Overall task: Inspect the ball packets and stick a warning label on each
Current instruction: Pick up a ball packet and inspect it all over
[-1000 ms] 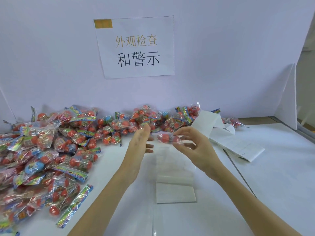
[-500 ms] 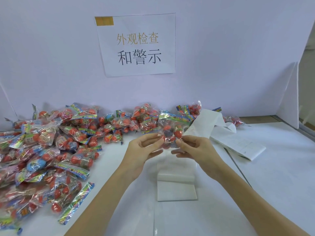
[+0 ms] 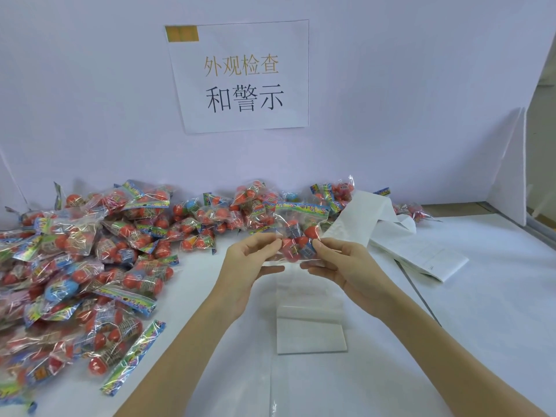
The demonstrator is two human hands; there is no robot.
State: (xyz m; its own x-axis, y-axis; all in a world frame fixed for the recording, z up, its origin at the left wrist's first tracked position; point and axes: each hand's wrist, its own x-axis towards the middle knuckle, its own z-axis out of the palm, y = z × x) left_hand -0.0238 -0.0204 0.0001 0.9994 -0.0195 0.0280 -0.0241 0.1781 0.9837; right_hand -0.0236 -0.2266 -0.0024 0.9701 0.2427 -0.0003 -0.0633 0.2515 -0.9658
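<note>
White worktop (image 3: 481, 311), white backboard behind it with a paper sign (image 3: 240, 76) taped up. Big heap of ball packets (image 3: 90, 260) covers the left side and runs along the back edge. Folded label strip (image 3: 406, 245) trails across the right rear; a second strip of backing paper (image 3: 310, 329) lies flat at centre, just under the hands.

Packet in hand (image 3: 296, 236): clear crinkly film bag, printed header band on top, several small orange-red balls loose inside. Held up in the air at centre, above the centre strip, in front of the back row of the heap.

Handling, my read: very light, film is soft and slick, no stiffness of its own. Balls will roll and shift the weight if it tips. Not fragile, though the film could crease or tear at a seam. Best hold is at the side edges or the header band, film pulled taut, so a label has a flat patch to land on; over the balls it would wrinkle.

Grip: left hand (image 3: 249, 266) pinches the packet's left edge, thumb against fingertips, other fingers loosely curled below. Right hand (image 3: 340, 263) does the same on the right edge. Both closed on film only, packet stretched between them. No label visible on either hand.
</note>
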